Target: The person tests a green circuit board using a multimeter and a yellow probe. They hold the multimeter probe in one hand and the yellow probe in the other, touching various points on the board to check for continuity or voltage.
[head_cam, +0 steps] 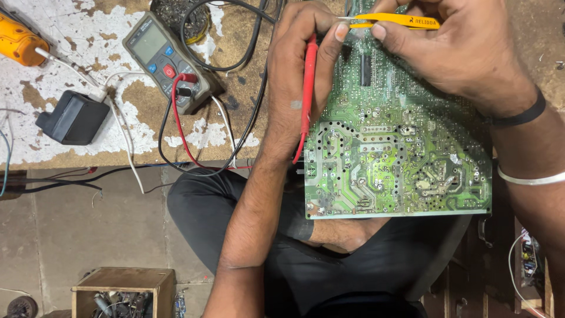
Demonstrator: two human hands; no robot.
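The fingers (340,32) of the left hand (300,65) were pinched shut round a red probe (307,88), its tip hidden near the top edge of a green circuit board (394,153). The right hand (453,47) was closed on yellow tweezers (391,22), finger and thumb squeezing them over the same part of the board. The two tools nearly met there, though the exact spot of contact was too small to tell.

The board lay solder side up, its far end over the edge of the bench (35,156) and its near end above the person's lap. It looked light and stiff but fragile, with sharp solder points, so it would best be held by its bare edges and not flexed. The probe and tweezers looked light and easy to turn, the tweezers springy.

On the bench to the left lay a grey meter (168,62), with red and black leads (176,126) looping from it toward the board. Farther left sat a black adapter (73,118) with a white cable (126,141), and an orange tool (20,41) at the corner. The leads trailed close to the left wrist and could drag or snag. A wooden box (126,291) of scrap parts stood on the floor below.
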